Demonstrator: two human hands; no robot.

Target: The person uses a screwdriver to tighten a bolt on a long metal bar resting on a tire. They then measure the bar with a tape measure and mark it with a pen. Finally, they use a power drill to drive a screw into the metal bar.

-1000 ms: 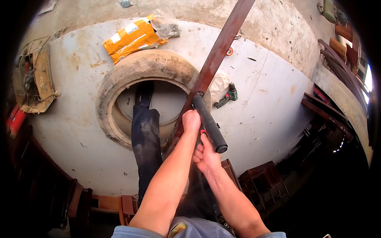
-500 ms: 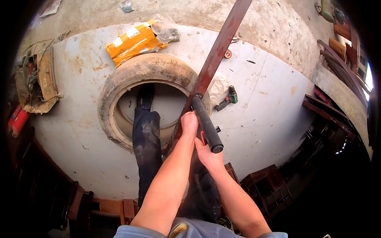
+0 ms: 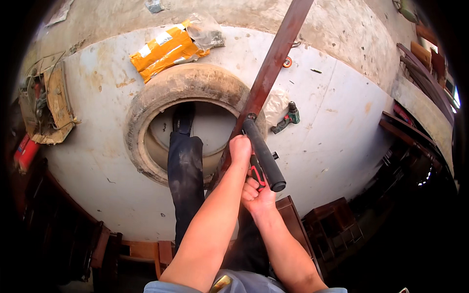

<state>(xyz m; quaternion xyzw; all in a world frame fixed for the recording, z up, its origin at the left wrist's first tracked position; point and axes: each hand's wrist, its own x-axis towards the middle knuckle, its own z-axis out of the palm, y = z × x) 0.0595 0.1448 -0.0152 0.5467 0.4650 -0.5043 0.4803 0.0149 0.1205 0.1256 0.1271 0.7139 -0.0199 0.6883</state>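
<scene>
A long dark red bar [image 3: 276, 58], seemingly painted wood, slants from the top edge down across a worn tyre [image 3: 168, 80]. My left hand [image 3: 240, 149] is closed at the bar, its fingertips hidden underneath. Right beside it is a black tube-shaped tool [image 3: 265, 156], which looks like a nail gun. The tool's front end meets the bar near a small dark fitting [image 3: 251, 116]. At the tool's black-and-red handle [image 3: 257, 173], my right hand [image 3: 259, 198] has its fingers curled around the grip, below the tube.
An orange-taped package [image 3: 166, 49] lies beyond the tyre. Right of the tyre are a green cordless drill [image 3: 287, 118], a plastic bag [image 3: 276, 105] and an orange tape roll [image 3: 287, 62]. A broken wooden box [image 3: 53, 102] stands left. My foot [image 3: 183, 117] is inside the tyre.
My right fingers have shifted on the handle and show more, along with more of its red edge. The tool still meets the bar. The whole view has shifted slightly.
</scene>
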